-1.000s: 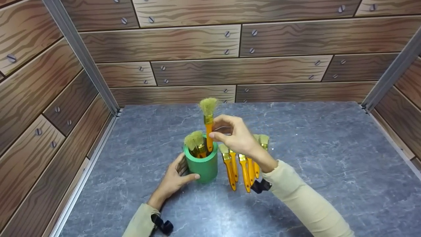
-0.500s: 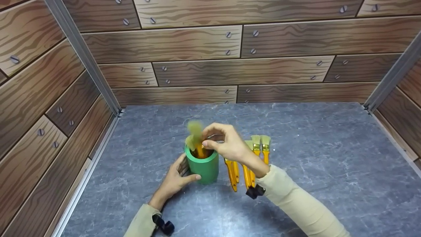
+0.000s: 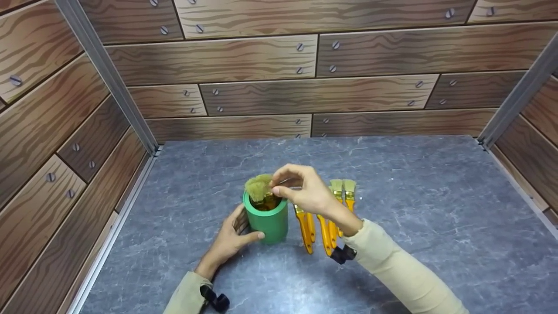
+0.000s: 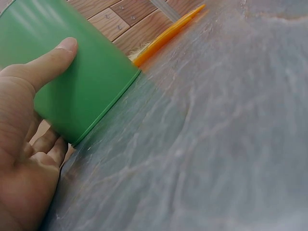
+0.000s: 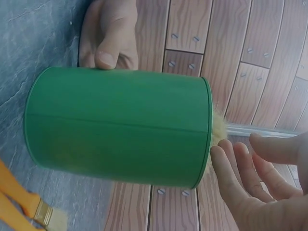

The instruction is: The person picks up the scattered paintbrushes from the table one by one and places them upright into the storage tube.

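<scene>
A green cylindrical cup (image 3: 272, 229) stands upright on the table, with several paintbrushes (image 3: 258, 189) in it, bristles up. My left hand (image 3: 230, 237) grips the cup's left side; in the left wrist view its thumb (image 4: 53, 60) lies on the wall and the other fingers go round behind. Over the cup's right rim is my right hand (image 3: 307, 194). In the right wrist view that hand (image 5: 264, 185) has thumb and fingers apart, holding nothing, its fingertips beside the rim and the bristles (image 5: 218, 130). Most of the brush handles are hidden inside the cup.
Several more paintbrushes (image 3: 324, 231) with orange handles lie on the grey marbled table (image 3: 414, 196), right of the cup and partly under my right forearm. Wood-pattern panels (image 3: 261, 61) rise behind and at both sides, with metal posts (image 3: 109, 78) at the corners.
My right hand has brought a paintbrush down and left into the cup, among the others, and let go of it. The left hand stays on the cup.
</scene>
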`<state>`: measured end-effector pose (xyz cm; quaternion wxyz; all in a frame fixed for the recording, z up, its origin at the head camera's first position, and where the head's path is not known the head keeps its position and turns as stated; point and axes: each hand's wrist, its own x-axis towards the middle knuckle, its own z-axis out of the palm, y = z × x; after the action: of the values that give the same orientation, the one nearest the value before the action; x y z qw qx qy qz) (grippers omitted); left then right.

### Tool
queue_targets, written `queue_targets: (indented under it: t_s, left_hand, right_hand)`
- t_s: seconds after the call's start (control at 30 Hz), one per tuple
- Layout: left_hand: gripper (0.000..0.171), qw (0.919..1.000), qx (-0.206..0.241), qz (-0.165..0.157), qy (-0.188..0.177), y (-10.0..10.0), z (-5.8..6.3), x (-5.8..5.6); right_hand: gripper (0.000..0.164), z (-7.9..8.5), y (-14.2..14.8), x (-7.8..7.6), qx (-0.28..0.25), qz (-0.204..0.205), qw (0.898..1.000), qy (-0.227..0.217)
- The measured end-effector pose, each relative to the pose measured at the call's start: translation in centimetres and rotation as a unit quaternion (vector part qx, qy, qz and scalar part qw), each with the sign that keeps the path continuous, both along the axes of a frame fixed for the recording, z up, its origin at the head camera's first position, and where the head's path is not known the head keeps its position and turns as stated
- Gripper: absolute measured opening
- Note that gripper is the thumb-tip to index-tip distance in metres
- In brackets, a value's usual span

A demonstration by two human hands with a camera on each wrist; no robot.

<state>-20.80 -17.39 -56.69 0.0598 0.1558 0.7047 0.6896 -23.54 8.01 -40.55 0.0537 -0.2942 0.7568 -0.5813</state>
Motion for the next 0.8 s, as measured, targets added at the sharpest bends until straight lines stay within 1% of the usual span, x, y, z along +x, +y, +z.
queue_targets:
  t_s: [0.13, 0.33, 0.5, 0.63, 0.8]
  left_hand:
    - [0.106, 1.0000, -0.003, 0.002, 0.001, 0.0, 0.0, 0.1]
    - [0.109, 0.9999, -0.007, 0.011, 0.001, 0.0, 0.1, 0.1]
    - [0.109, 0.9998, -0.009, 0.018, 0.001, -0.1, 0.0, 0.2]
    - [0.109, 0.9998, -0.009, 0.015, -0.002, 0.0, 0.0, 0.2]
    - [0.110, 0.9999, -0.012, 0.011, -0.001, 0.0, 0.0, 0.1]
  right_hand:
    - [0.015, -0.1, 1.0, 0.1, 0.018, -0.018, 1.000, 0.004]
    - [0.017, -0.4, 2.5, 0.2, 0.025, -0.036, 0.999, 0.008]
    - [0.017, -0.9, 3.7, 0.0, 0.030, -0.048, 0.998, 0.001]
    - [0.019, -1.6, 5.1, -0.2, 0.039, -0.065, 0.997, -0.002]
    - [0.019, -2.9, 6.9, -0.4, 0.050, -0.090, 0.995, 0.000]
